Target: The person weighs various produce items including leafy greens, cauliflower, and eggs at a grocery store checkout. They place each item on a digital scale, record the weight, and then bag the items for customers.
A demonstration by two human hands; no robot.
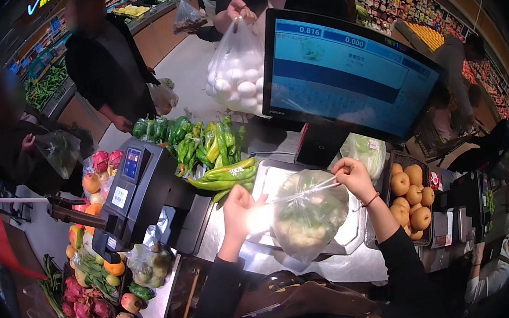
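A clear plastic bag of pale and green vegetables, perhaps cauliflower, rests over the metal scale tray. My left hand pinches one side of the bag's twisted neck, its fingers partly washed out by glare. With my right hand I grip the other end of the stretched plastic. Behind the tray stands a scale monitor, lit and bearing writing. Long green peppers lie at the tray's left corner. A wrapped cabbage is just beyond my right hand.
A black label printer stands at left, near dragon fruit and other fruit. Brown pears fill a basket at right. Across the counter, a person's hand holds a bag of white eggs; other people stand at the left with bags.
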